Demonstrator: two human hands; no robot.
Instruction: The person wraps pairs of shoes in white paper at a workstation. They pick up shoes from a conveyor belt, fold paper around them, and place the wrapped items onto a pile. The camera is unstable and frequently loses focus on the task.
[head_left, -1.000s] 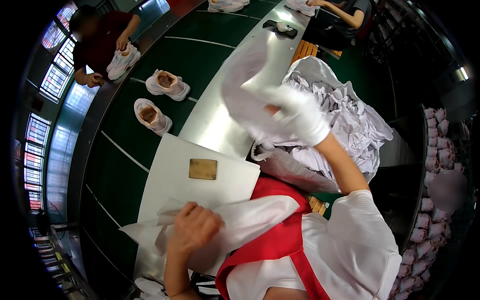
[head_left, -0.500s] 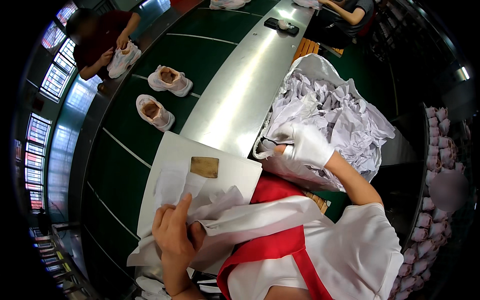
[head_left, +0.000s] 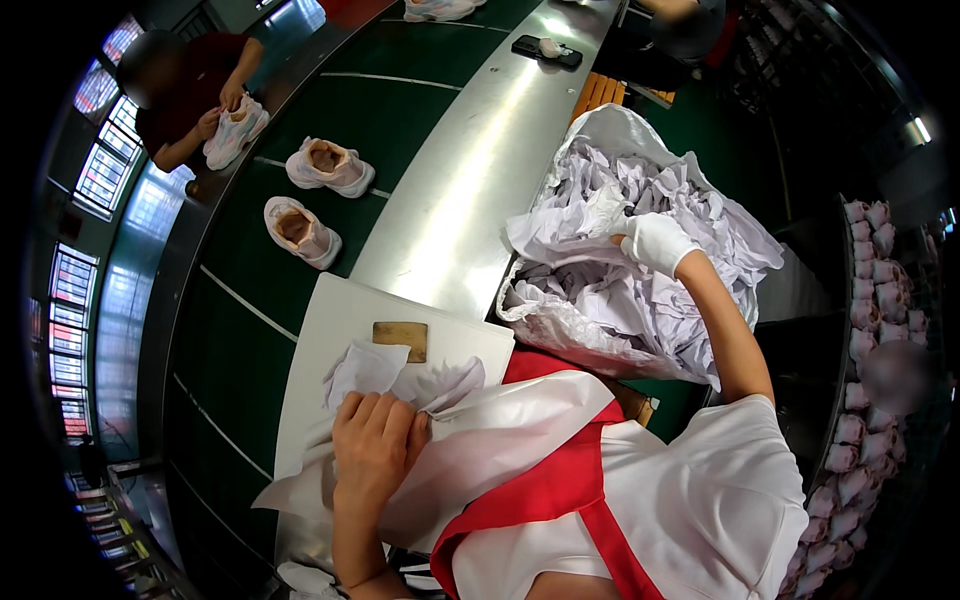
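Head view: your right hand (head_left: 655,243), gloved, had dropped from its raised reach back into the bag of crumpled tissue paper (head_left: 640,270) off the worktop's right edge, fingers closed on a sheet. Your left hand (head_left: 372,447) had flattened, open, onto the paper wad (head_left: 372,372) on the white board (head_left: 340,310) at the near edge.

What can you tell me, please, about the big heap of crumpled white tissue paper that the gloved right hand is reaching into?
The heap of crumpled white tissue paper is a loose pile of thin, creased sheets sitting in a clear plastic bag whose mouth gapes open. It stands to the person's right, beside the shiny metal counter. The right hand, in a white glove, rests on top of the heap, fingers on a sheet. Whether it grips is unclear.
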